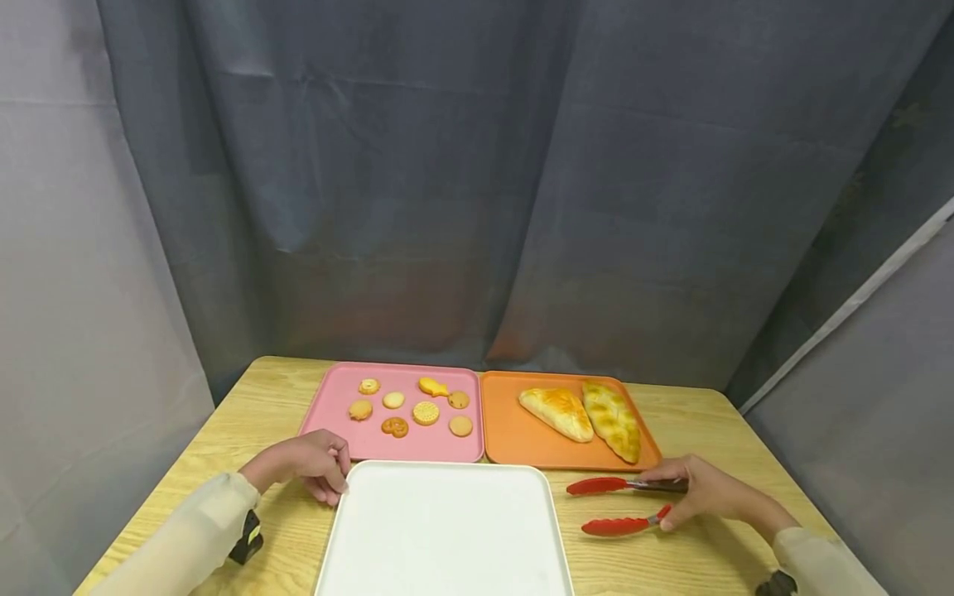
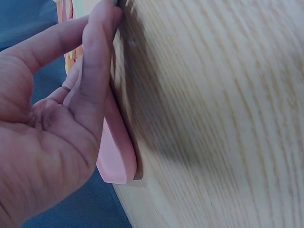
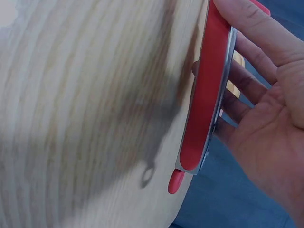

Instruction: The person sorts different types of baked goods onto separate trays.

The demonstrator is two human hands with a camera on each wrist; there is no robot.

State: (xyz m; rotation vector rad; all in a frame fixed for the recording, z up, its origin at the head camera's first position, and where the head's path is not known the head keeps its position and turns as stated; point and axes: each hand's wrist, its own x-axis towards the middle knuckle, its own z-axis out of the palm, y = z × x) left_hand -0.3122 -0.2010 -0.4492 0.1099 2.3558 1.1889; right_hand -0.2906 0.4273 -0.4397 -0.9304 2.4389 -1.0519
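Observation:
A white tray (image 1: 447, 530) lies on the wooden table, nearest me. At its far left corner my left hand (image 1: 316, 468) pinches the rim between thumb and fingers; in the left wrist view the hand (image 2: 57, 109) has its fingertips at the top edge. My right hand (image 1: 696, 497) grips red-tipped tongs (image 1: 619, 526), their two arms spread and pointing left, close over the table beside the white tray. From the right wrist view, thumb and fingers lie on either side of the tongs' red and metal handle (image 3: 204, 104).
Behind the white tray, a pink tray (image 1: 328, 414) carries several small cookies (image 1: 426, 413). Next to it, an orange tray (image 1: 507, 439) bears two large pastries, a pale triangular one (image 1: 559, 412) and a browner long one (image 1: 613, 420). Grey curtains (image 1: 387, 207) enclose the table (image 1: 686, 414).

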